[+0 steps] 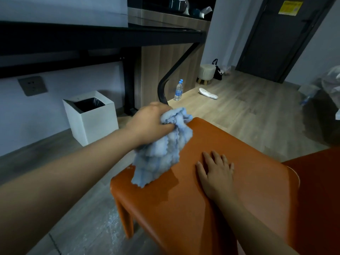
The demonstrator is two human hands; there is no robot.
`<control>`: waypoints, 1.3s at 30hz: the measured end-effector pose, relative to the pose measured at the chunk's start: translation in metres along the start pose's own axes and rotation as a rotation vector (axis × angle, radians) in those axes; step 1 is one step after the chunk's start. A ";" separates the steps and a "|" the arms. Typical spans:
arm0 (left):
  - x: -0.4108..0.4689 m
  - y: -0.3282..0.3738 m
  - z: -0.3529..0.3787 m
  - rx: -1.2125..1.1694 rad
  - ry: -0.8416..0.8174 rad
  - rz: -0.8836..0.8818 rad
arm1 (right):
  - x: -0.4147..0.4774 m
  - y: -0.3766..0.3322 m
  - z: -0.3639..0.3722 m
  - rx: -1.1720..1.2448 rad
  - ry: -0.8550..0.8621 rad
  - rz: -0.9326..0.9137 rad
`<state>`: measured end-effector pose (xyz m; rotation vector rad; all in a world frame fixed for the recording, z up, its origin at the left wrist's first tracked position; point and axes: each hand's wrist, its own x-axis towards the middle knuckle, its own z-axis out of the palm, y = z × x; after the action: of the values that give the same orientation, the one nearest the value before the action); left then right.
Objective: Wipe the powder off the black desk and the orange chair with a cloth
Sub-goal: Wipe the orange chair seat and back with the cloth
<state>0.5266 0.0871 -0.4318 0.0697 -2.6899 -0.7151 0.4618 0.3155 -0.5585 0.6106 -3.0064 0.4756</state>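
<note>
The orange chair fills the lower middle of the view, its seat facing up. My left hand is shut on a crumpled light blue cloth, which hangs down and touches the seat's left part. My right hand lies flat on the seat with fingers spread, to the right of the cloth. A faint damp streak shows on the seat below the cloth. The black desk runs across the upper left, its top mostly hidden from this angle.
A white square bin with a black liner stands under the desk. Two water bottles and a white insole lie on the wood floor beyond the chair. A white stool, a black bag and a dark door stand farther back. White powder dusts the floor lower left.
</note>
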 end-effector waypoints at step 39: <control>0.161 -0.022 0.146 0.203 -0.417 -0.188 | 0.004 0.002 0.006 0.016 -0.013 0.009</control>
<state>0.3241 0.1149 -0.5078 0.2538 -3.1839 -0.5547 0.4576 0.3145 -0.5644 0.6034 -3.0220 0.4979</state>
